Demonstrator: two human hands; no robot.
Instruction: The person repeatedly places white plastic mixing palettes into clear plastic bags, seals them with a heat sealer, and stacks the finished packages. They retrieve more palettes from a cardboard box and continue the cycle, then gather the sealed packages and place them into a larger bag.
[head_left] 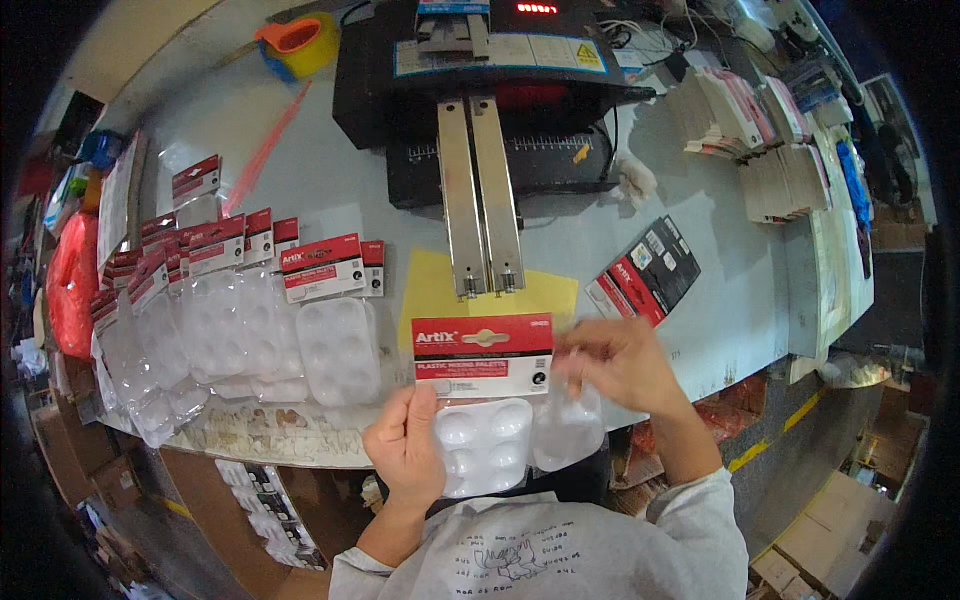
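Note:
My left hand point(405, 445) is closed on the left edge of a bagged white plastic paint palette point(484, 445), thumb in front. Its red and white header card point(482, 375) stands upright just in front of the machine's metal arms. Beside the card's right edge is my right hand point(615, 365), its fingers bent and smeared by motion; whether they grip anything is unclear. Below that hand, a second clear-bagged palette point(568, 432) hangs partly behind the first. A yellow sheet point(545, 293) lies under the arms, beyond the card.
A black machine point(390, 90) with two long metal arms point(482, 200) stands at the back. Several bagged palettes point(338, 350) are piled at left. At right lie loose header cards point(650, 272) and card stacks point(715, 115). A yellow-orange container point(298, 45) sits far left.

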